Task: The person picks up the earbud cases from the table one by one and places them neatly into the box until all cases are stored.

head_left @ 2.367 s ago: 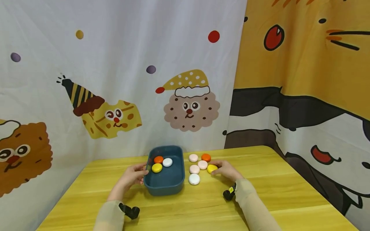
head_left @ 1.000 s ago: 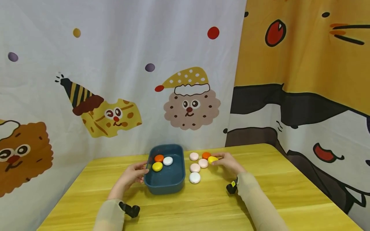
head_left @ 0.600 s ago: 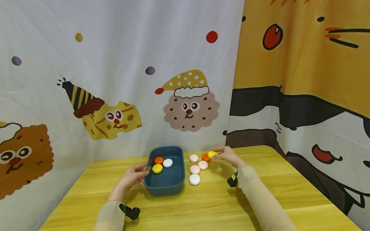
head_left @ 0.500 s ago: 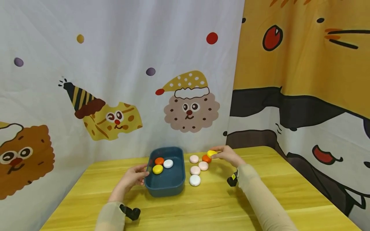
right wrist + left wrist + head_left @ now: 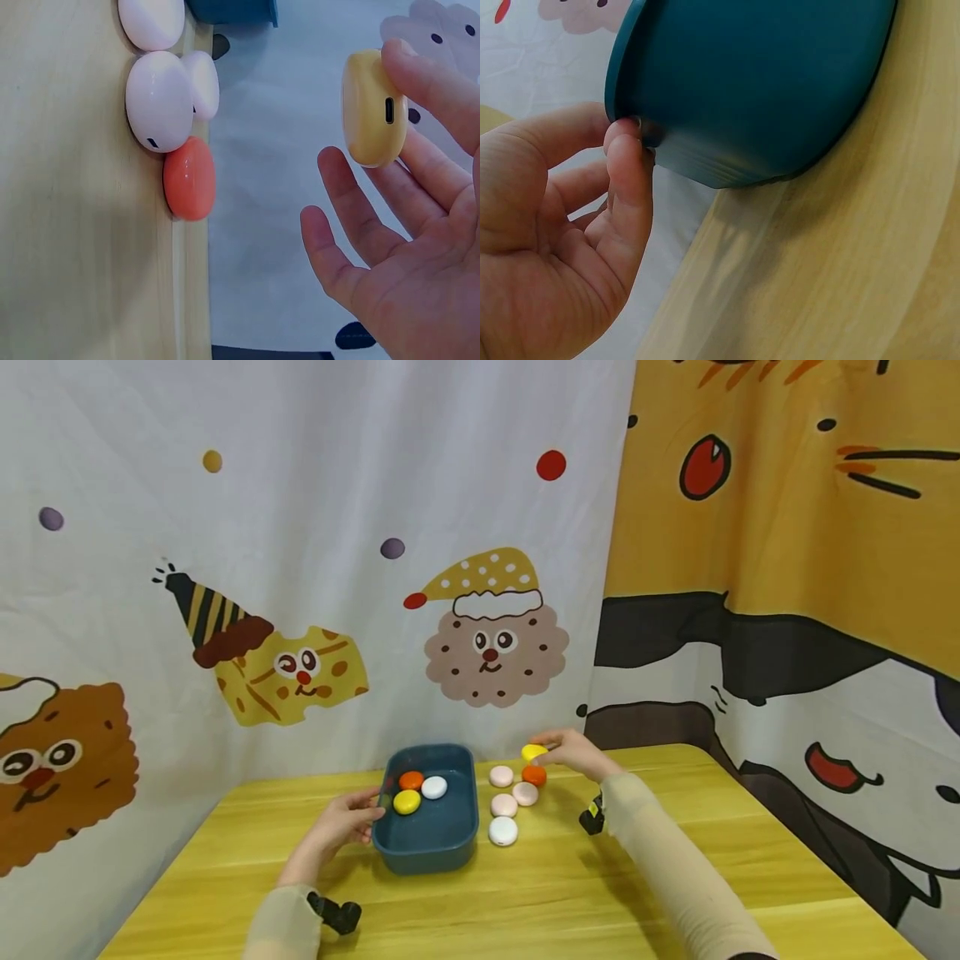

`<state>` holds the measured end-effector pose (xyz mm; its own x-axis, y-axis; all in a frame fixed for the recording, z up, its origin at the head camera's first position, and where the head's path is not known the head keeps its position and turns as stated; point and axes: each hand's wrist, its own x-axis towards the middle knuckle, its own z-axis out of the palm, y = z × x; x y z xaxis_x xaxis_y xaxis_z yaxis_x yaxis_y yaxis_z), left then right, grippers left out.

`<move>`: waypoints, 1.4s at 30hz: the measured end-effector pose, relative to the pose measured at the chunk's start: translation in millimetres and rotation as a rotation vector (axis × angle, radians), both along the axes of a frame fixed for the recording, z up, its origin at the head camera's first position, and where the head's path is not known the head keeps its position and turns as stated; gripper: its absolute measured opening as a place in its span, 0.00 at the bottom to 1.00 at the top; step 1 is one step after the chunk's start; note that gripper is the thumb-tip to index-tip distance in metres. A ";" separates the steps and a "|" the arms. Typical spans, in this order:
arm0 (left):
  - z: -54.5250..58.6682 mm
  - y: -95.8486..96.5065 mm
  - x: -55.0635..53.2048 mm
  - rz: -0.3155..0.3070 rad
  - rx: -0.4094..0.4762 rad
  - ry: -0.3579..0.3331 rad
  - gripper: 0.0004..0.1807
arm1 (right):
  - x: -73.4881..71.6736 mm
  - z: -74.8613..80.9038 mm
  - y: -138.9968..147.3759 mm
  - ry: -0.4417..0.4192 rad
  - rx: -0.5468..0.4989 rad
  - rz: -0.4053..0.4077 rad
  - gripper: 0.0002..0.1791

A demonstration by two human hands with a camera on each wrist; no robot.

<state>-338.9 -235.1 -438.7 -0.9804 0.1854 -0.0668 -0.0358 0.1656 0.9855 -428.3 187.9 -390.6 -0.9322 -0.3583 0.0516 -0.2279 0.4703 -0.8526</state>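
My right hand (image 5: 576,753) pinches a glossy yellow pebble-shaped disc (image 5: 373,112) between thumb and fingers, raised above the table. A dark oblong slot like a charging port shows in its side. Below it in the right wrist view sits an orange disc (image 5: 189,180), with pale pink discs (image 5: 159,101) beyond. My left hand (image 5: 343,821) grips the rim of a dark blue-green plastic bin (image 5: 757,82), thumb and fingers on its left edge. Inside the bin lie a yellow disc (image 5: 407,802), an orange disc (image 5: 411,781) and a white disc (image 5: 433,788).
Between the bin and my right arm, a white disc (image 5: 503,832) lies nearest me on the wooden table (image 5: 465,914). A white curtain (image 5: 315,485) with cartoon prints hangs right behind the table, and an orange printed one (image 5: 757,543) stands at the right.
My right hand has taken the yellow disc up off the table, carried it away from me past the orange disc, then slightly left. The left hand and the bin have stayed in place.
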 end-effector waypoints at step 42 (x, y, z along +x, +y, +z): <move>-1.0 -1.7 -1.8 0.009 -0.010 0.002 0.33 | -17.6 32.2 -65.5 0.102 0.105 0.132 0.29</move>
